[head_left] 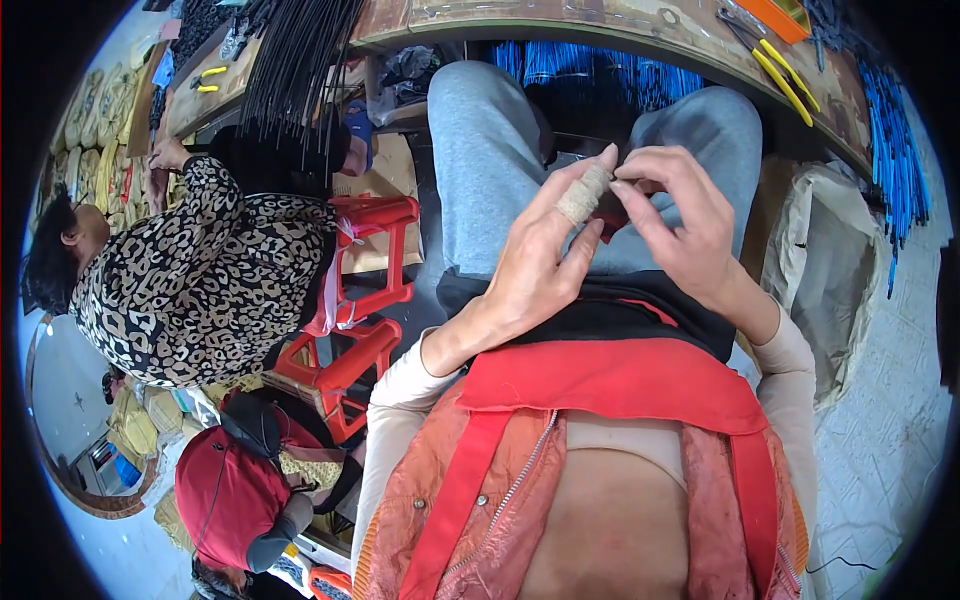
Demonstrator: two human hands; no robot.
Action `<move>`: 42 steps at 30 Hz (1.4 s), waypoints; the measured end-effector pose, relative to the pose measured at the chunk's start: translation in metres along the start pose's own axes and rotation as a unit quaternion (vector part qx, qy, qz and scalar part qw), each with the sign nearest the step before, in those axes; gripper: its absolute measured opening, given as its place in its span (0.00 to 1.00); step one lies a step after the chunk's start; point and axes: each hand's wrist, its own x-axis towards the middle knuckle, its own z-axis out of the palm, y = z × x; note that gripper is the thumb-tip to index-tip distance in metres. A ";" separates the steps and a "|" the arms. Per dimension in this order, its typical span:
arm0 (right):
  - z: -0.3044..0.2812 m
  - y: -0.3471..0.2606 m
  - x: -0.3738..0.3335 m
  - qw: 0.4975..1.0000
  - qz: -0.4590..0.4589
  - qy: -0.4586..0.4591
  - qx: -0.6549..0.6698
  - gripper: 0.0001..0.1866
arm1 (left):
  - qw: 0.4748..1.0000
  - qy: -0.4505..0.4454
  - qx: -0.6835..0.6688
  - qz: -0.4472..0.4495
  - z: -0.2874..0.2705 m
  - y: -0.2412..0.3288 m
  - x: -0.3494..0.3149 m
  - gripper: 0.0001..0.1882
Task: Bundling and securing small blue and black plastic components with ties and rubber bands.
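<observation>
Over my lap, my left hand (545, 235) is held with its fingers stretched out and its thumb apart. Beige cloth tape (583, 195) is wound round one of its fingers. My right hand (680, 215) meets it from the other side, with thumb and forefinger pinched at the edge of that tape near the fingertip. Its other fingers are curled, partly hidden behind the thumb. A small dark red patch (612, 215) shows below the hands; what it is I cannot make out. I wear a red apron (620, 385) above grey trousers (480, 170).
Ahead runs a worn wooden bench (600, 18) with yellow-handled pliers (785, 80) and an orange bin (778, 15). Black strands (300, 80) and blue strands (895, 150) hang over edges. Left are red stools (365, 350) and a seated person (215, 270); right, a pale sack (825, 270).
</observation>
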 end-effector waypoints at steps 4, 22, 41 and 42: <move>-0.002 -0.003 0.002 0.999 0.011 -0.024 -0.026 0.11 | 0.995 0.000 0.081 0.058 0.001 -0.005 0.002 0.29; 0.007 0.000 0.013 0.998 0.051 -0.040 0.013 0.11 | 0.971 0.030 0.221 0.085 -0.008 -0.016 0.008 0.27; -0.009 0.016 0.044 0.990 -0.079 -0.099 -0.058 0.13 | 0.998 0.012 -0.063 -0.028 -0.019 -0.015 0.029 0.16; -0.010 0.015 0.043 0.990 -0.078 -0.097 -0.069 0.13 | 0.997 0.002 -0.066 -0.044 -0.021 -0.012 0.028 0.16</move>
